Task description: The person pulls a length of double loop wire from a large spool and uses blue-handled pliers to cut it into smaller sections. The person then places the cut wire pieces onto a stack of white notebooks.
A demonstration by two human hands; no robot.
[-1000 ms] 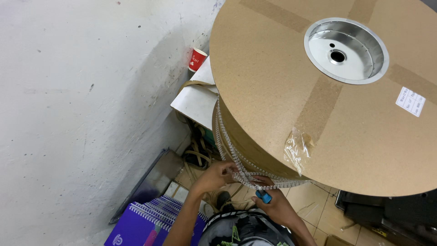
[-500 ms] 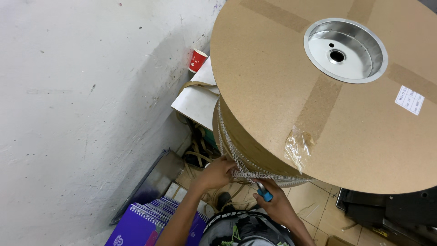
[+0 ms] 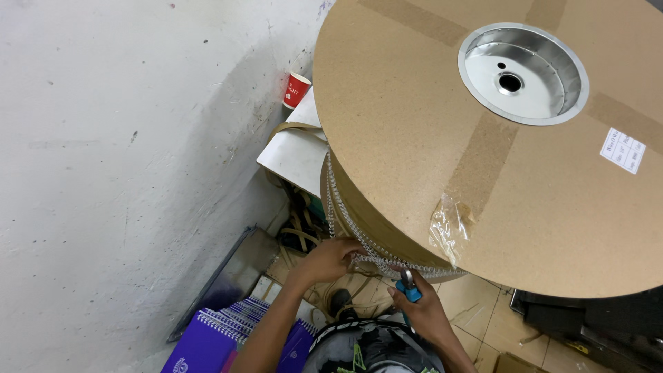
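A large cardboard spool [image 3: 442, 166] with a round metal hub [image 3: 523, 72] fills the upper right. A strand of silvery wire binding coil [image 3: 359, 235] hangs off its lower flange. My left hand [image 3: 330, 259] pinches that strand just under the spool's edge. My right hand [image 3: 423, 311] sits close beside it, gripping a small blue-handled cutter [image 3: 409, 286] whose tip points up at the wire.
A white wall [image 3: 124, 173] takes up the left. A red paper cup [image 3: 297, 90] and white sheets [image 3: 297, 155] lie behind the spool. Purple spiral notebooks [image 3: 221, 338] are stacked at the bottom left beside a grey metal tray [image 3: 228, 280]. Black equipment [image 3: 594, 321] stands at the lower right.
Both hands stay at the wire under the spool. My right hand has edged slightly left and raised the cutter closer to the strand.
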